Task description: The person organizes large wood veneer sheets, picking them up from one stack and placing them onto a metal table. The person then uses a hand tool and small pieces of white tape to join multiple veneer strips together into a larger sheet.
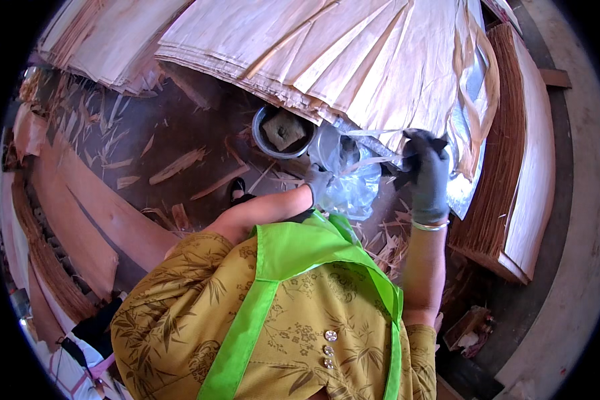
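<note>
Holding the near-left side of the clear plastic bag (pixel 359 190), your gloved left hand (pixel 319 183) has its fingers closed on the film. The bag hangs in front of your green apron (pixel 300 250), below the front edge of the broad stack of pale veneer sheets (pixel 340 57). Your gloved right hand (pixel 427 170) is raised to the right of the bag, its fingers bent. Two thin, pale strips (pixel 379 161) stretch from the bag's side toward it. Dark material shows at its fingertips; you cannot tell whether that is part of the glove or something held, nor how firmly the fingers are closed.

Just left of the bag sits a round bucket (pixel 257 137) with a tan, lumpy piece (pixel 284 131) inside. Beside your right hand, a shiny silvery sheet (pixel 461 195) shows under the veneer's right side, where a loose tan strip (pixel 491 80) curls down. Farther right stands a thick stack of brown-edged sheets (pixel 490 160). To your left, splintered wood scraps (pixel 178 166) lie scattered over the dark floor (pixel 137 123), and long reddish-brown sheets (pixel 107 207) lie beyond them.
</note>
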